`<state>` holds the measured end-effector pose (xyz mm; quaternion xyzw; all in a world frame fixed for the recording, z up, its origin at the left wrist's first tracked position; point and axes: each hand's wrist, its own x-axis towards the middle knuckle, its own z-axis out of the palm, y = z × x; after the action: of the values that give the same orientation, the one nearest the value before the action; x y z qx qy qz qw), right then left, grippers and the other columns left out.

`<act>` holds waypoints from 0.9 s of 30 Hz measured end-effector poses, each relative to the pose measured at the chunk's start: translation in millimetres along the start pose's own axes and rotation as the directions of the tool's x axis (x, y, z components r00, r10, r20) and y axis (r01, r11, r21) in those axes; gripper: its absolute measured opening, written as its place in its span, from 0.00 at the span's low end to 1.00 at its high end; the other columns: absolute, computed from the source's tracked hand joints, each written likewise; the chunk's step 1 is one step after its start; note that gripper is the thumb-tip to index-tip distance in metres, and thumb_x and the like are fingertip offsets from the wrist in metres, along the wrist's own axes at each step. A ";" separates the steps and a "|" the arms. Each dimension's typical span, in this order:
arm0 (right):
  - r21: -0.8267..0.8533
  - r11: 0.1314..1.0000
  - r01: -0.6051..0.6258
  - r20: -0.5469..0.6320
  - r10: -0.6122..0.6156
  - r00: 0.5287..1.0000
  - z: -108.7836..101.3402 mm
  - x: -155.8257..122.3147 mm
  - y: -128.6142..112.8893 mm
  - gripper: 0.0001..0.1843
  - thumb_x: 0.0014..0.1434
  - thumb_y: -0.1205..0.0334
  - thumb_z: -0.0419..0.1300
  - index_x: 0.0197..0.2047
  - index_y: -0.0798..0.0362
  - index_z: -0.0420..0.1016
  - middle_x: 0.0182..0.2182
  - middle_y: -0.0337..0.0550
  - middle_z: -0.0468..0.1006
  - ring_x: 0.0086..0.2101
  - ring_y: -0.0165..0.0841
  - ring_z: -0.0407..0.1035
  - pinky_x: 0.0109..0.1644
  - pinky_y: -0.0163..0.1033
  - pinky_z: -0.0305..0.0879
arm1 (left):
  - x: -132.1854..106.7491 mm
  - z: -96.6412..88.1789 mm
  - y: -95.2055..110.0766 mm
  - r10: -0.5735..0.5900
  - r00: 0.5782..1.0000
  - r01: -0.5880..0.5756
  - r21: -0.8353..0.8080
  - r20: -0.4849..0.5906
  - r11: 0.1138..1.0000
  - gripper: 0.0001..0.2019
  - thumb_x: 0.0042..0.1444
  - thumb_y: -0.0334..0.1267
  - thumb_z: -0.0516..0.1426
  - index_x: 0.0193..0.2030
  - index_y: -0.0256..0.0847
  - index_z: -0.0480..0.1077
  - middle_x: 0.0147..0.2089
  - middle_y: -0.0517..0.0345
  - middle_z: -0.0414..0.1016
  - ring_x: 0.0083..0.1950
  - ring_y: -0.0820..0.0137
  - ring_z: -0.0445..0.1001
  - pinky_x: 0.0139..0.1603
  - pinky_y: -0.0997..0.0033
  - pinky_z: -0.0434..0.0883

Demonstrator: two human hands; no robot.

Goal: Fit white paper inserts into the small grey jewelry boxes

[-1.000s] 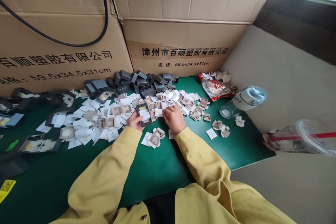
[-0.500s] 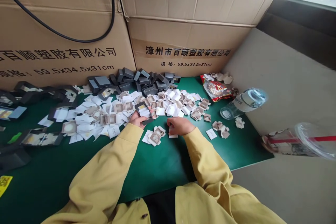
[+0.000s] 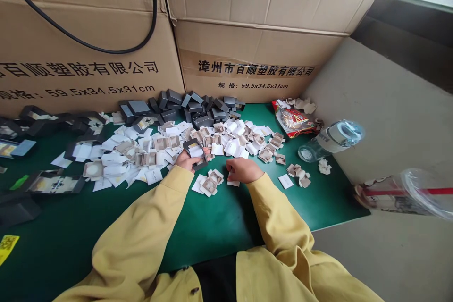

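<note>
My left hand point(image 3: 187, 160) grips a small dark open box point(image 3: 201, 163) with a white card point(image 3: 195, 151) showing inside it. To its right, my right hand point(image 3: 244, 170) is closed, low over the table, with its fingertips at a small white card point(image 3: 233, 182). The hand covers part of that card. Between my hands lie a folded grey-brown card insert point(image 3: 214, 180) and more white cards point(image 3: 198, 185). Just beyond both hands spreads a loose pile of white cards and folded inserts point(image 3: 152, 158).
Dark boxes point(image 3: 198, 108) are heaped behind the pile; opened ones point(image 3: 56, 183) lie left. Large cartons point(image 3: 247, 47) stand at the back of the green table point(image 3: 208, 226). A red snack bag point(image 3: 293, 120), a clear bottle point(image 3: 331, 139) and a plastic cup point(image 3: 399, 193) are on the right.
The view has shifted very slightly. My left hand tilts the dark box a little; my right hand stays almost in place at the white card.
</note>
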<state>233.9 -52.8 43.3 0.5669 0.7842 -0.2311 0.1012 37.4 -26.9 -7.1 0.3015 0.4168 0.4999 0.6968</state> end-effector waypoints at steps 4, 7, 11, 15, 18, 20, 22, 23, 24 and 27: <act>-0.006 0.999 -0.032 -0.014 0.032 0.999 -1.2 -2.3 -0.1 0.16 0.44 0.53 0.65 0.35 0.51 0.70 0.31 0.40 0.74 0.32 0.33 0.67 0.24 0.32 0.49 | 1.0 -2.2 -0.6 -0.016 1.000 0.016 0.003 0.014 1.000 0.16 0.37 0.26 0.60 0.37 0.36 0.72 0.39 0.50 0.77 0.52 0.53 0.70 0.47 0.56 0.71; -0.003 1.000 -0.005 -0.026 0.005 1.000 -0.2 -2.5 2.3 0.16 0.43 0.55 0.65 0.35 0.51 0.70 0.31 0.40 0.73 0.31 0.33 0.67 0.24 0.32 0.49 | 1.4 -2.9 -1.1 -0.025 0.999 0.026 -0.030 0.029 0.999 0.17 0.37 0.26 0.60 0.39 0.37 0.72 0.41 0.50 0.77 0.53 0.54 0.69 0.49 0.57 0.70; -0.017 0.999 0.033 -0.039 -0.034 0.999 5.3 0.0 4.1 0.12 0.44 0.59 0.64 0.34 0.52 0.70 0.30 0.41 0.72 0.31 0.33 0.66 0.24 0.32 0.49 | 1.6 -3.3 -1.8 -0.021 0.998 0.023 -0.048 0.052 0.999 0.18 0.37 0.26 0.60 0.39 0.34 0.72 0.43 0.48 0.77 0.54 0.53 0.68 0.50 0.57 0.69; 0.038 0.999 0.033 -0.035 -0.031 0.999 10.0 4.4 6.5 0.13 0.44 0.62 0.64 0.35 0.52 0.69 0.29 0.40 0.72 0.30 0.32 0.65 0.25 0.31 0.48 | 0.2 -2.8 -0.6 -0.014 0.998 0.017 -0.060 0.061 0.998 0.16 0.38 0.26 0.59 0.38 0.33 0.72 0.43 0.47 0.76 0.55 0.53 0.67 0.51 0.58 0.69; 0.185 0.981 0.061 -0.035 -0.056 0.998 8.7 7.6 11.4 0.15 0.43 0.64 0.64 0.37 0.52 0.69 0.27 0.37 0.70 0.28 0.28 0.63 0.26 0.30 0.50 | -1.6 -2.4 1.4 -0.015 0.999 0.020 -0.088 0.052 0.996 0.19 0.40 0.26 0.59 0.43 0.33 0.70 0.44 0.46 0.76 0.55 0.52 0.67 0.49 0.54 0.70; 0.267 0.958 0.103 -0.044 -0.095 0.995 5.6 8.9 14.6 0.12 0.45 0.65 0.63 0.36 0.53 0.70 0.26 0.35 0.69 0.27 0.26 0.61 0.27 0.30 0.52 | -2.5 -2.6 2.1 -0.027 0.998 0.033 -0.100 0.058 0.994 0.22 0.40 0.25 0.58 0.47 0.34 0.68 0.45 0.45 0.76 0.55 0.51 0.67 0.48 0.51 0.70; 0.369 0.916 0.160 -0.086 -0.138 0.987 2.2 9.8 16.1 0.07 0.49 0.65 0.60 0.34 0.54 0.70 0.24 0.34 0.67 0.25 0.24 0.60 0.28 0.29 0.54 | -2.6 -3.2 1.7 -0.036 0.997 0.043 -0.096 0.068 0.994 0.24 0.40 0.25 0.58 0.48 0.34 0.67 0.46 0.45 0.75 0.56 0.51 0.66 0.48 0.51 0.71; 0.437 0.880 0.188 -0.138 -0.141 0.980 0.9 10.3 16.1 0.06 0.50 0.64 0.59 0.34 0.55 0.70 0.23 0.34 0.66 0.25 0.24 0.59 0.28 0.30 0.54 | -2.4 -3.5 1.1 -0.036 0.997 0.042 -0.091 0.073 0.995 0.24 0.40 0.26 0.58 0.48 0.34 0.67 0.46 0.45 0.75 0.56 0.51 0.66 0.48 0.52 0.71; 0.513 0.830 0.216 -0.208 -0.124 0.970 0.1 11.1 15.6 0.06 0.51 0.63 0.58 0.33 0.55 0.70 0.23 0.34 0.65 0.25 0.24 0.59 0.29 0.30 0.55 | -2.2 -3.9 0.5 -0.033 0.996 0.039 -0.086 0.077 0.995 0.24 0.40 0.26 0.58 0.48 0.34 0.67 0.47 0.45 0.75 0.56 0.51 0.66 0.49 0.53 0.71; 0.766 0.570 0.299 -0.387 0.037 0.921 0.0 14.5 11.8 0.10 0.50 0.57 0.60 0.33 0.54 0.68 0.24 0.34 0.65 0.26 0.25 0.60 0.30 0.32 0.58 | -1.5 -4.4 -1.0 -0.021 0.997 0.027 -0.087 0.075 0.996 0.23 0.40 0.26 0.58 0.48 0.35 0.67 0.46 0.46 0.75 0.56 0.52 0.66 0.50 0.54 0.70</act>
<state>240.1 -37.7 34.3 0.5209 0.6353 -0.4629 -0.3329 33.7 -28.7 -9.6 0.2836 0.3720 0.4978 0.7303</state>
